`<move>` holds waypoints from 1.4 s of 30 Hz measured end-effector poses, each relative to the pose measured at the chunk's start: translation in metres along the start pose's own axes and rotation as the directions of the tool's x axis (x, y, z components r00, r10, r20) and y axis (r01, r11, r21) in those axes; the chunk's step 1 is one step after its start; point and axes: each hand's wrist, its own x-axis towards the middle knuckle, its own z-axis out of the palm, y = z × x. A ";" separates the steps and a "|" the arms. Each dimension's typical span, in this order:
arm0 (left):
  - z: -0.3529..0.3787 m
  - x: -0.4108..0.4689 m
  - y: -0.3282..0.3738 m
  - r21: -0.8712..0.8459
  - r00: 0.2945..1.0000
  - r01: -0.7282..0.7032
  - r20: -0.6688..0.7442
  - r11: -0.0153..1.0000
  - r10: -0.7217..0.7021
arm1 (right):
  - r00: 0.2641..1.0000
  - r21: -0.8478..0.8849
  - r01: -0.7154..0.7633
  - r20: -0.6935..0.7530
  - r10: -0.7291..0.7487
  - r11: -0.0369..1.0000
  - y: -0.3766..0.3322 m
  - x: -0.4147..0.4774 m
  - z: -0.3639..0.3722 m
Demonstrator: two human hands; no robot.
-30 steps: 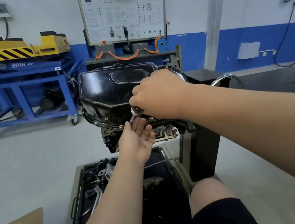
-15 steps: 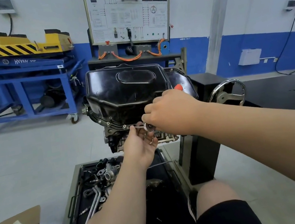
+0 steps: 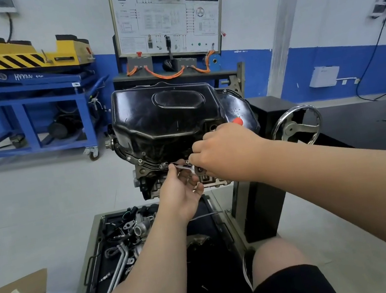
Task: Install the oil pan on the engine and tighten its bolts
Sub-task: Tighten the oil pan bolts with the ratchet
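So the black oil pan (image 3: pixel 165 123) is sitting on top of the upturned engine (image 3: pixel 151 185), with its flange down on the block. A few bolts (image 3: pixel 140 160) show along the near edge. Right at that edge there's a small wrench (image 3: pixel 185 166) with both hands on it. The right hand (image 3: pixel 223 151) comes over the top, grip curled tight round the round head end. The left hand (image 3: pixel 179 194) comes up from below, grip pinching the thin end by the flange. A chrome handwheel (image 3: pixel 296 126) sits just right of the engine. A tray (image 3: pixel 99 236) of loose parts is on the floor underneath. Blue cart (image 3: pixel 26 102) back left, wiring board (image 3: pixel 169 12) behind.
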 end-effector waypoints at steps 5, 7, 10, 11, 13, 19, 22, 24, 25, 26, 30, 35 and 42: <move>0.002 0.001 0.001 -0.061 1.000 0.018 0.007 0.998 -0.018 | 1.000 0.004 -0.021 0.007 0.021 1.000 0.005 0.004 -0.002; 0.005 0.001 0.001 -0.092 1.000 0.023 0.006 0.995 -0.022 | 0.998 0.018 -0.054 0.007 0.054 0.998 0.008 0.007 -0.005; 0.007 0.002 0.005 -0.133 1.000 0.009 -0.005 0.991 -0.009 | 0.997 0.038 -0.076 -0.011 0.076 0.996 0.011 0.013 -0.009; 0.009 0.003 0.007 -0.156 1.000 0.007 -0.007 0.988 -0.008 | 0.996 0.046 -0.085 -0.024 0.086 0.995 0.012 0.016 -0.011; 0.012 0.003 0.012 -0.198 1.000 0.012 -0.025 0.980 -0.017 | 0.989 0.080 -0.137 -0.043 0.141 0.987 0.014 0.023 -0.018; 0.005 -0.012 0.045 0.555 0.915 -0.207 -0.180 0.805 0.360 | 0.919 0.248 -0.383 0.006 0.394 0.890 0.015 0.047 -0.028; -0.005 -0.027 0.072 0.850 0.591 -0.524 0.326 0.044 0.738 | 0.891 0.310 -0.439 0.030 0.453 0.843 0.014 0.058 -0.030; 0.003 -0.030 0.088 0.778 0.506 -0.593 0.561 -0.208 0.655 | 0.889 0.325 -0.440 0.021 0.458 0.837 0.012 0.063 -0.031; 0.010 -0.029 0.093 0.756 0.481 -0.586 0.615 -0.292 0.625 | 0.890 0.323 -0.435 0.013 0.455 0.841 0.011 0.064 -0.032; 0.015 -0.028 0.096 0.743 0.465 -0.571 0.644 -0.349 0.608 | 0.891 0.317 -0.434 0.010 0.454 0.843 0.011 0.065 -0.034; 0.016 -0.022 0.097 0.759 0.500 -0.603 0.600 -0.246 0.624 | 0.908 0.292 -0.407 0.023 0.419 0.866 0.020 0.063 -0.041; 0.011 -0.023 0.093 0.714 0.569 -0.694 0.626 -0.098 0.533 | 0.978 0.058 -0.199 -0.049 0.202 0.978 0.028 0.056 -0.045; 0.011 -0.020 0.099 0.748 0.540 -0.568 0.654 -0.344 0.529 | 0.931 0.257 -0.351 -0.007 0.365 0.901 0.013 0.056 -0.041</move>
